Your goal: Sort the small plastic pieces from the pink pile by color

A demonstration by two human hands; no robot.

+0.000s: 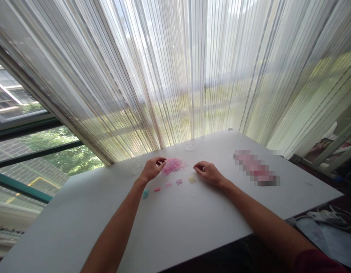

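A loose pile of thin pink and purple strips (173,166) lies on the white table between my two hands. My left hand (153,169) is at the pile's left edge, fingers bent, with a gap between thumb and fingertips. To the right of the pile, my right hand (209,173) has its thumb and fingertips drawn together; anything in them is too small to make out. Nearer to me runs a slanting row of small clusters: teal (145,194), red-pink (157,189), pale pink (168,185), purple-pink (179,182) and yellow (192,180), the last beside my right hand.
A clear round dish (189,147) stands near the table's (170,227) far edge, and clear, round-looking items (134,166) lie left of my left hand. A blurred-out pink object (255,167) rests on the right. Sheer striped curtains (175,76) hang behind the table.
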